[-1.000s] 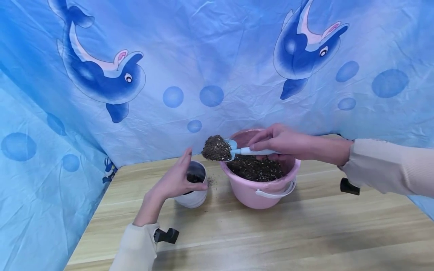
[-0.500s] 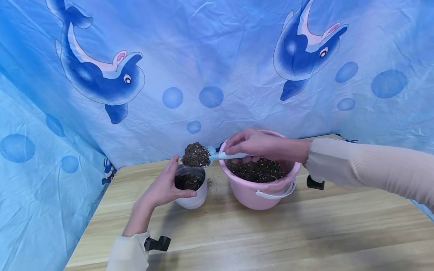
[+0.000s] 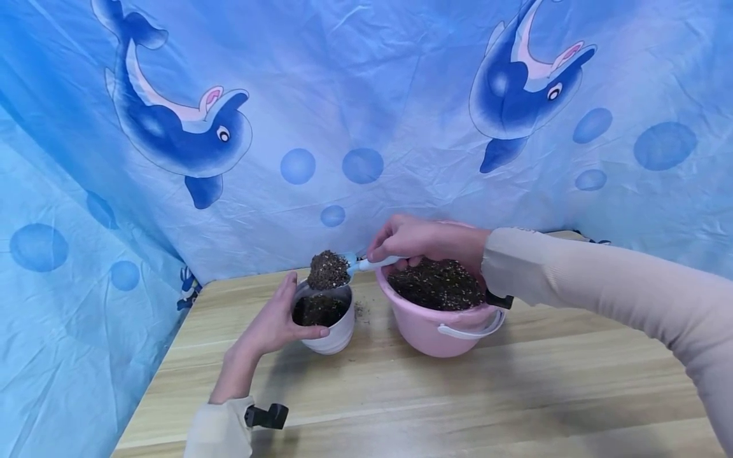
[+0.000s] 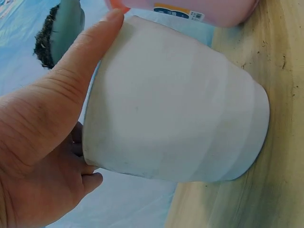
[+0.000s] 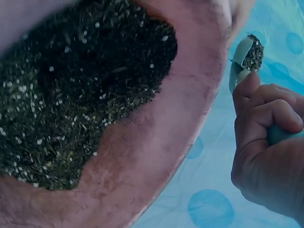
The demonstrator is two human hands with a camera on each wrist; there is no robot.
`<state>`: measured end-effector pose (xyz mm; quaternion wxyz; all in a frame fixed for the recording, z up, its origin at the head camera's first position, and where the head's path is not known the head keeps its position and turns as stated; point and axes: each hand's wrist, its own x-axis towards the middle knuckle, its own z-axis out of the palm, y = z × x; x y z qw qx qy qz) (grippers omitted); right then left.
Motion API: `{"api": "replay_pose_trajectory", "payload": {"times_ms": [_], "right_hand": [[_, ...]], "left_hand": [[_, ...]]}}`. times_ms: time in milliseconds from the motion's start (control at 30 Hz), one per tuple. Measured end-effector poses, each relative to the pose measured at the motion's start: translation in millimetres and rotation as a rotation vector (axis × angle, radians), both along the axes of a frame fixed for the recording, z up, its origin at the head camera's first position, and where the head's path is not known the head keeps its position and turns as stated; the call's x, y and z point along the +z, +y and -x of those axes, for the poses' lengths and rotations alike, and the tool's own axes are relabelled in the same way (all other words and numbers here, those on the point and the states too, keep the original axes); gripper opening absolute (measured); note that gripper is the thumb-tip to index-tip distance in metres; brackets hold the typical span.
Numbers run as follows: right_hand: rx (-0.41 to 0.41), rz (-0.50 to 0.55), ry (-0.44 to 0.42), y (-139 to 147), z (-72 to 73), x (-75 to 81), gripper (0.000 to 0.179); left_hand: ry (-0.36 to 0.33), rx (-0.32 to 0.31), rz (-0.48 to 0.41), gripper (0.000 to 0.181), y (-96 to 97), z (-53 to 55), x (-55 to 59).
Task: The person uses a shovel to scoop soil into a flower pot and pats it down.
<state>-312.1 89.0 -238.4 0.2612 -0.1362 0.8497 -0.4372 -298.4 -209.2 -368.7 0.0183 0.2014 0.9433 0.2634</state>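
Observation:
My right hand (image 3: 409,240) grips the pale handle of a small light-blue garden trowel (image 3: 350,262), also visible in the right wrist view. A heap of dark potting soil (image 3: 329,270) fills its blade, held just above the far rim of a white flower pot (image 3: 335,340). Soil partly fills the pot, which stands upright on the table. My left hand (image 3: 275,323) holds the pot at its rim from the left. In the left wrist view, the thumb (image 4: 90,50) lies along the rim; the fingertips are partly hidden.
To the right of the pot stands a pink bucket (image 3: 435,331) of soil with a white handle (image 3: 472,331). Loose soil crumbs lie on the wooden table (image 3: 389,407) between the two. A blue dolphin-printed cloth (image 3: 366,83) hangs behind.
The trowel with its soil has moved left and slightly down, from the bucket's edge to above the pot. My left hand has settled against the pot's rim.

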Motion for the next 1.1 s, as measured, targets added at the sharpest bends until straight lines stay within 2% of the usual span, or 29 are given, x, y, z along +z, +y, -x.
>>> {"api": "replay_pose_trajectory", "payload": {"times_ms": [333,533,633,867,1000,1100], "right_hand": [[-0.009,-0.134,0.078,-21,9.5,-8.4,0.02],[0.029,-0.236,0.187,-32,8.0,-7.7,0.018],[0.071,-0.301,0.281,-37,5.8,-7.2,0.015],[0.237,-0.583,0.67,-54,-0.9,-9.6,0.012],[0.291,-0.696,0.782,-61,-7.7,-12.4,0.012],[0.315,-0.73,0.841,-62,-12.1,-14.1,0.013]], "left_hand": [[0.017,0.007,-0.004,0.136,1.0,-0.7,-3.5],[0.013,0.015,0.001,0.134,1.2,-1.4,-4.3],[0.014,0.012,0.003,0.134,0.6,-1.5,-4.7],[0.019,0.007,0.006,0.133,-0.7,-1.9,-4.5],[0.021,-0.001,0.0,0.133,-0.3,-1.9,-5.1],[0.024,-0.003,-0.006,0.133,0.0,-2.4,-5.4]]}}
